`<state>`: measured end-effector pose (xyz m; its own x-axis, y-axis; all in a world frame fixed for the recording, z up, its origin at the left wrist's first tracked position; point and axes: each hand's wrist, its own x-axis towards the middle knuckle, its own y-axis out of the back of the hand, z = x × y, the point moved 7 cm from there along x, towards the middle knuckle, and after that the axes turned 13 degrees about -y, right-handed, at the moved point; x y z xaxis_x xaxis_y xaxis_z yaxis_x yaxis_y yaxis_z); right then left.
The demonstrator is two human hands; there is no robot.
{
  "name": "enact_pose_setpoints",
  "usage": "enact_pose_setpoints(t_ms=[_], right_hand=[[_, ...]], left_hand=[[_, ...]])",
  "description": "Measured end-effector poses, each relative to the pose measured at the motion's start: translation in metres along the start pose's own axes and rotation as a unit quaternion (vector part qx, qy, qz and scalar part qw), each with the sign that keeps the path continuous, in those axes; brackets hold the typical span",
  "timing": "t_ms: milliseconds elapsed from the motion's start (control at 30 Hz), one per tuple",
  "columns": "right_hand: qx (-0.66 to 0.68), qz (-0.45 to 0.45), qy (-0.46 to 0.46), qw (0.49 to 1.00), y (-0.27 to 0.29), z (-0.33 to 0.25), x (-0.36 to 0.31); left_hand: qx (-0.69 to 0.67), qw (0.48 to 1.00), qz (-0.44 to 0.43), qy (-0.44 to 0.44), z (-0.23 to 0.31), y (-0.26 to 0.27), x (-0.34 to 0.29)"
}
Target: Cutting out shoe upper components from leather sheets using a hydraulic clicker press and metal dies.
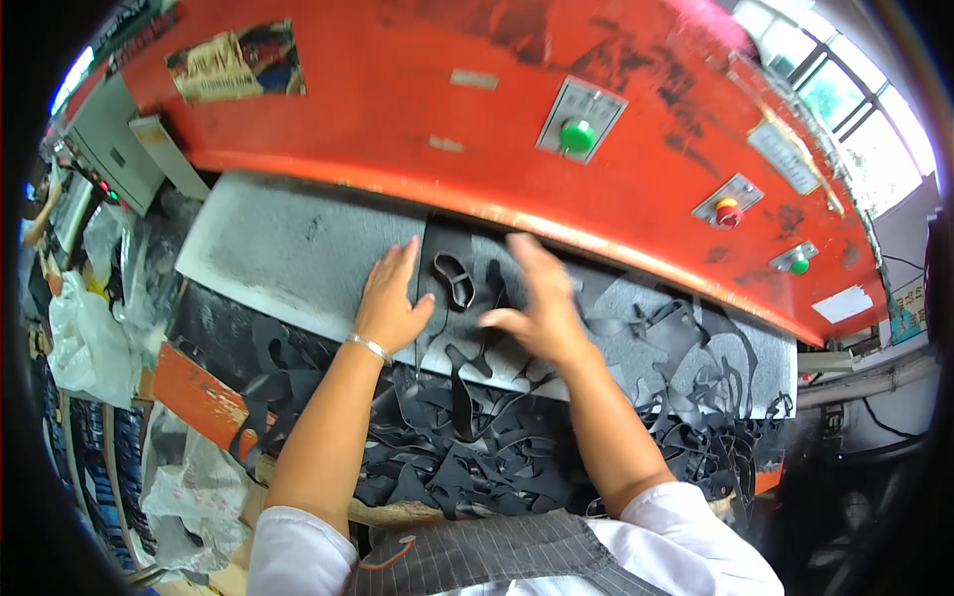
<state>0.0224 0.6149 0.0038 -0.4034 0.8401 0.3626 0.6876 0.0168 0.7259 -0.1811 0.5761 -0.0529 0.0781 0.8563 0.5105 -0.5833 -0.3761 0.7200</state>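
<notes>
Framing a small metal cutting die [458, 279], here are two bare hands: the left hand [391, 303] open with its thumb out, the right hand [545, 308] blurred but open too, neither pinching anything. The die, a looped ring with a crossbar, sits right between them on what looks like a dark strip of sheet [447, 241] over the grey pad [288, 233]. Plenty looks cut already: curvy offcuts [676, 333] lie right of the right hand, and black scraps [427, 477] pile up bodyward of both. Whether that strip is cut, I can't tell; with the die there, this piece looks unfinished. Beyond the fingertips looms the red press [397, 119]. Containers now, well left of the left hand: a pale plastic bag [87, 343], and a translucent bag [189, 497] closer to the body, contents unclear in both.
</notes>
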Motion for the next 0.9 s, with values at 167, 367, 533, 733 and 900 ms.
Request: enact_pose_setpoints(t_ms=[167, 367, 533, 733, 900], right_hand=[[0.094, 0.528, -0.052, 0.842, 0.257, 0.049, -0.064], [-0.033, 0.651, -0.236, 0.721, 0.409, 0.171, -0.12], [0.081, 0.594, -0.191, 0.777, 0.375, 0.12, -0.198], [0.18, 0.406, -0.115, 0.889, 0.299, 0.037, -0.213], [0.26, 0.1, -0.112, 0.954, 0.054, -0.086, -0.147]], left_hand=[[-0.157, 0.981, 0.112, -0.026, 0.099, 0.04, 0.054], [-0.027, 0.986, 0.007, -0.165, 0.229, 0.055, 0.131], [-0.097, 0.979, 0.058, -0.167, 0.226, 0.07, -0.01], [-0.032, 0.983, -0.18, -0.006, 0.192, 0.091, -0.224], [0.036, 0.994, -0.091, -0.052, 0.2, 0.084, -0.26]])
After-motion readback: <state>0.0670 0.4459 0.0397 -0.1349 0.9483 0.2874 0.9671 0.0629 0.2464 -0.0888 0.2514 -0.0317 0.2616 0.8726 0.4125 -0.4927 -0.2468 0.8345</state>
